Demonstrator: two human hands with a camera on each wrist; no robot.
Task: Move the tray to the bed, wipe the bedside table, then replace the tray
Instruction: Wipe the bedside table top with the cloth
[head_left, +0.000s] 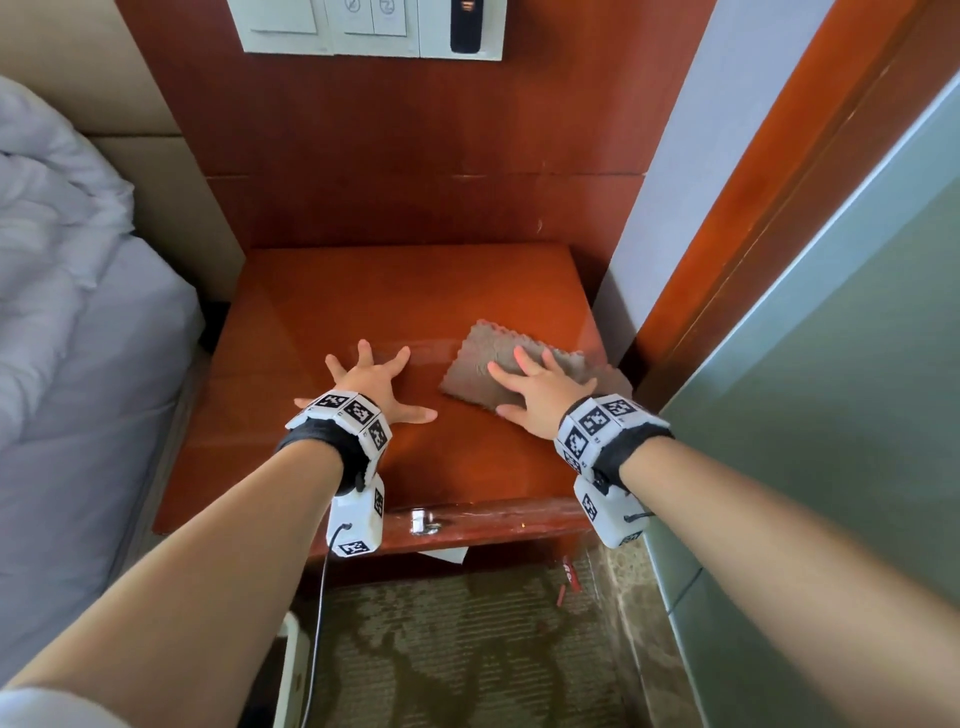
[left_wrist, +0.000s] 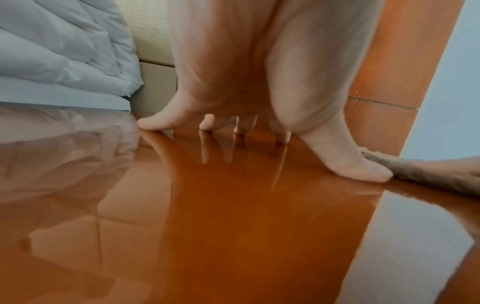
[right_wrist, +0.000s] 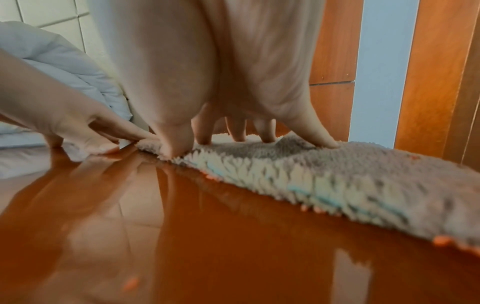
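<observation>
A glossy red-brown bedside table (head_left: 322, 306) fills the middle of the head view. A fluffy grey cloth (head_left: 480, 364) lies flat on its right part. My right hand (head_left: 540, 387) presses down on the cloth with straight, spread fingers; the right wrist view shows the fingertips (right_wrist: 203, 139) on the cloth (right_wrist: 337, 174). My left hand (head_left: 371, 382) rests flat on the bare tabletop (left_wrist: 233, 226) just left of the cloth, fingers splayed, its thumb (left_wrist: 363, 170) close to the cloth's edge (left_wrist: 428, 176). The tray is not in view.
The bed with a white duvet (head_left: 67, 291) borders the table on the left. A wooden wall panel (head_left: 415, 156) rises behind it, with switches (head_left: 374, 23) above. A wooden door frame (head_left: 769, 171) and a green-grey panel (head_left: 831, 389) close the right side. Patterned carpet (head_left: 467, 649) lies below.
</observation>
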